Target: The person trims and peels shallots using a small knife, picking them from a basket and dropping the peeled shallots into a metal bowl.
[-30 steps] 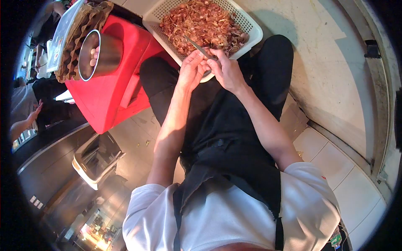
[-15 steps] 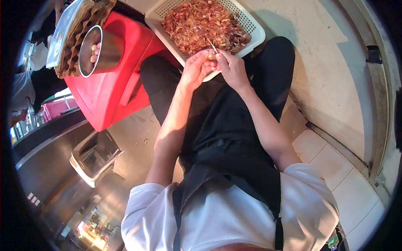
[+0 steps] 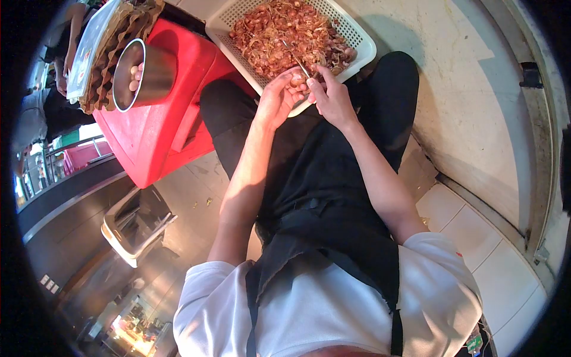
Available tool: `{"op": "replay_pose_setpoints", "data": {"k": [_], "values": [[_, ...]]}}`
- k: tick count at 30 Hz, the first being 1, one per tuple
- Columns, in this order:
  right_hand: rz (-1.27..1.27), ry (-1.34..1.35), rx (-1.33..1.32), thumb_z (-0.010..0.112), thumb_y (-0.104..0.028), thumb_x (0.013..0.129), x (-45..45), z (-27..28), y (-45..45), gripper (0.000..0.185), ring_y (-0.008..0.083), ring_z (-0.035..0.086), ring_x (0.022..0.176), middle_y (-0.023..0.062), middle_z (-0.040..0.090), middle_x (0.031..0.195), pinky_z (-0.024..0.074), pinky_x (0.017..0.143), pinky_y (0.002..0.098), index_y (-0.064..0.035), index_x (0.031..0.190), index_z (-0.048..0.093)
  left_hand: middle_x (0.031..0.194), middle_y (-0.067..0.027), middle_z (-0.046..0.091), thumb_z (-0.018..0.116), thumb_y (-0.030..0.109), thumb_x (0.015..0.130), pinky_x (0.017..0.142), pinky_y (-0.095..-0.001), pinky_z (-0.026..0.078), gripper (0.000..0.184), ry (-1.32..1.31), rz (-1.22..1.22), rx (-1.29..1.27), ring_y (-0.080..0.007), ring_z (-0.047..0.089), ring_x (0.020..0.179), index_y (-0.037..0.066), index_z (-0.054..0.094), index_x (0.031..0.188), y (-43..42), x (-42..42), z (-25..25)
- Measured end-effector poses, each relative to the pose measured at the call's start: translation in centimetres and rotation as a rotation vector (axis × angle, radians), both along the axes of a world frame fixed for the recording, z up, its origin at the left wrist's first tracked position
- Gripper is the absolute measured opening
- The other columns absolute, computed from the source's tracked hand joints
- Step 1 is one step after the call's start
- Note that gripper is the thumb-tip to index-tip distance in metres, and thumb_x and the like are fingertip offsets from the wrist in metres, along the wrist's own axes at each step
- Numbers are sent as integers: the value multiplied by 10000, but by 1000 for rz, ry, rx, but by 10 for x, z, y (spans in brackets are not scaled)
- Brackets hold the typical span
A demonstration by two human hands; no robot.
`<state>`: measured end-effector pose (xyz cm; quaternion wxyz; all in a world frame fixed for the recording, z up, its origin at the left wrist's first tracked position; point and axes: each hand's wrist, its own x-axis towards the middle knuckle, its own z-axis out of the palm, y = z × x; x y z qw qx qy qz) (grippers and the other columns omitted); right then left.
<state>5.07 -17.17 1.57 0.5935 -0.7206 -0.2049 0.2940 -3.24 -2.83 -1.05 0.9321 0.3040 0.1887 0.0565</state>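
My left hand [image 3: 278,97] is closed around a small pale-brown shallot [image 3: 296,79]. In my right hand [image 3: 331,98] is a small thin-bladed knife [image 3: 295,58], its blade slanting up and left above the shallot. Both hands are close together over the near corner of a white perforated basket [image 3: 364,37]. Reddish shallots with loose papery skins [image 3: 285,30] fill the basket, which lies between my knees.
A metal pot [image 3: 156,72] with several peeled shallots [image 3: 134,85] lies to the left on a red plastic box [image 3: 148,134]. Egg trays [image 3: 113,44] are beside it. A wall [image 3: 458,89] runs along the right; another person's arm [image 3: 74,33] shows at upper left.
My right hand has shifted slightly, and the knife blade now shows longer, pointing further up and left. The shallot in my left hand shows more plainly. Another person's arm has appeared at upper left.
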Motion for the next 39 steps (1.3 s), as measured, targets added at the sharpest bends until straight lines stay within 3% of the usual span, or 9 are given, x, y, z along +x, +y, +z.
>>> {"op": "replay_pose_setpoints", "data": {"k": [2,9,12,15,18,21,27,30,39], "values": [[47,-7,20,571,-181,939,0,4,-1,397,262,669,677,168,659,775,527,656,358,55,1252,506,1000,-104,650,447,174,1000,778,-353,528,293,-6,7,-16,-195,627,880,-28,547,1187,0,0,0],[149,-223,-28,575,-247,930,1,-6,-1,445,397,676,878,264,673,916,525,727,435,45,1259,506,1075,-142,663,419,160,1023,787,-352,542,302,-25,-5,53,-206,650,884,-42,550,1206,2,-1,-8],[154,-252,-35,567,-262,934,1,-9,-1,449,424,661,856,267,667,892,519,727,453,43,1259,512,1089,-147,666,408,159,1034,798,-347,544,306,-42,0,94,-203,654,898,-48,558,1203,-1,-3,-6],[99,-475,15,576,-181,944,-2,-25,2,421,281,703,718,184,680,806,523,631,364,48,1288,499,1087,-148,669,401,159,1040,801,-342,545,309,-40,-8,123,-199,657,906,-48,568,1198,-1,-4,-7],[91,-517,1,572,-166,945,-5,-21,2,382,335,704,777,207,683,866,528,648,387,55,1251,510,1069,-143,672,399,168,1044,793,-333,545,313,-24,-6,151,-195,658,899,-44,577,1189,0,-4,-10],[48,-505,32,577,-208,929,-7,-26,5,336,415,661,752,227,671,809,507,631,479,1,1188,536,1036,-138,676,398,181,1046,780,-327,545,314,-3,-14,177,-196,661,878,-41,585,1167,0,-3,-15],[33,-157,27,577,-191,923,-2,-13,2,331,391,679,819,219,679,864,523,685,443,-32,1209,531,968,-138,677,384,215,1053,746,-338,546,331,-16,-16,116,-218,659,826,-34,595,1109,-4,-3,-8],[115,-206,30,580,-196,919,-1,-6,0,366,393,677,857,226,679,901,524,715,436,-32,1239,510,973,-136,671,375,224,1055,744,-345,546,341,-4,7,125,-221,655,819,-33,594,1108,-5,-2,-3],[99,-362,54,563,-231,943,-5,-13,2,301,433,648,778,216,668,832,504,659,484,-42,1169,502,980,-113,658,374,234,1056,763,-334,547,350,19,24,183,-188,645,843,-31,587,1136,-6,-3,-4]]}}
